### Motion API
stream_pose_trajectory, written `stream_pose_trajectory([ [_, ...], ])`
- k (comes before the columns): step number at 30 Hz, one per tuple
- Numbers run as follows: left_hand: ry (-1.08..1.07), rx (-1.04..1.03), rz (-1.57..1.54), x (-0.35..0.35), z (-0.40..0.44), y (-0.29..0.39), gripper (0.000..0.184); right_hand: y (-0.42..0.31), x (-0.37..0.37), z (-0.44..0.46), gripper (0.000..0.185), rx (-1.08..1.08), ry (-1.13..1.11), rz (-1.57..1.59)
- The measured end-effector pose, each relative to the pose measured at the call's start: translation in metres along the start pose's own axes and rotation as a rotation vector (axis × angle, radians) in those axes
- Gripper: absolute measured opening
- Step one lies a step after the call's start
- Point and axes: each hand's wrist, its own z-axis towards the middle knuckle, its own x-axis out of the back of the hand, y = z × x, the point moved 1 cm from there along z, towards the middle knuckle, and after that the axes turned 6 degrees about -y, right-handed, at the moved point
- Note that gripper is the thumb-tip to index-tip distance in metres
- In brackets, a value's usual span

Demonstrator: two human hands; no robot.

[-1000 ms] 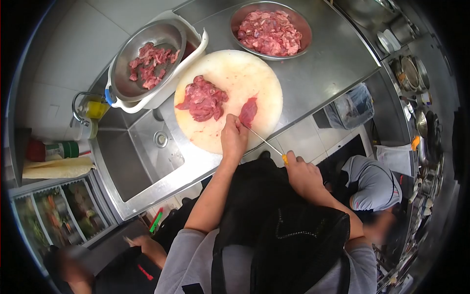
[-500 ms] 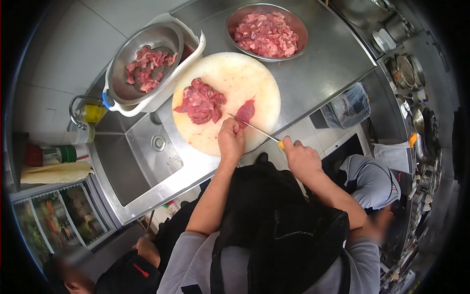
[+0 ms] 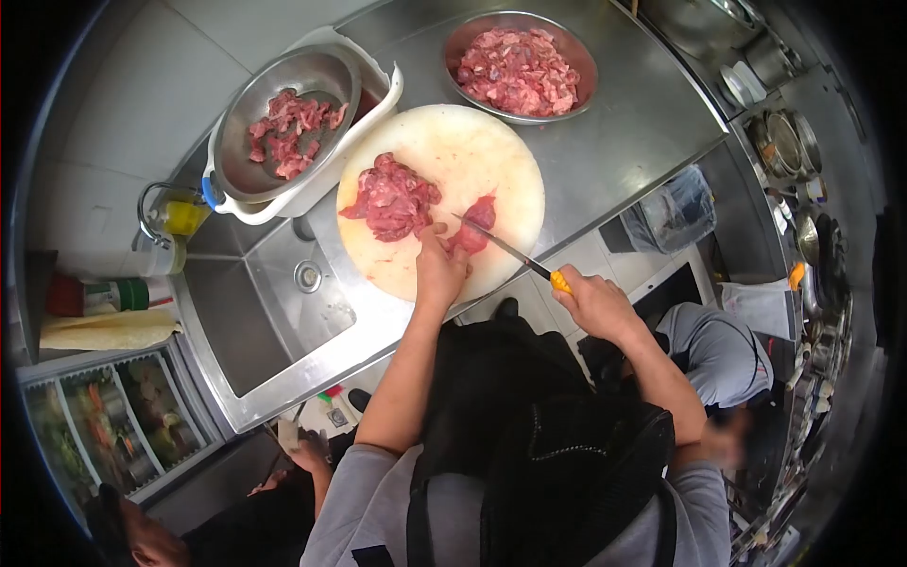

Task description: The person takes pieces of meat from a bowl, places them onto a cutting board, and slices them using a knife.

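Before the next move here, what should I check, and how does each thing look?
1. Knife in hand: ok; the right hand grips the yellow-handled steel knife.
2. Left hand at the meat: ok; it is at the near edge of the single dark-red meat slice.
3. Left fingers clear of the knife: cannot tell; its tip looks close, depth unclear.
4. Meat on the round, cream-white cutting board: ok; slice and pink-red meat pile both lie there.
5. Board steady: cannot tell from this view.
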Motion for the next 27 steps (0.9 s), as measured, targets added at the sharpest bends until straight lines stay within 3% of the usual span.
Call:
stream_pose_trajectory([
  [5,-0.134,0.147,-0.030,0.005,0.005,0.017,0.022,-0.006,-0.001,-0.006,0.031,-0.018,0.016,-0.016],
  [8,-0.139,0.163,0.215,-0.001,0.008,0.029,0.021,-0.007,-0.005,-0.007,0.029,-0.006,0.043,-0.050],
  [10,-0.060,-0.009,0.628,-0.006,0.012,0.028,0.027,-0.008,-0.009,-0.008,0.027,-0.027,0.066,-0.126],
  [14,-0.090,-0.016,0.628,-0.009,0.012,0.025,0.019,-0.009,-0.013,-0.014,0.022,-0.027,0.103,-0.196],
  [16,-0.041,-0.181,0.628,-0.010,0.008,0.020,0.012,-0.011,-0.013,-0.009,0.022,-0.043,0.128,-0.221],
  [27,0.031,-0.310,0.541,-0.012,0.003,0.008,0.007,-0.001,0.001,0.018,0.021,-0.014,0.156,-0.309],
])
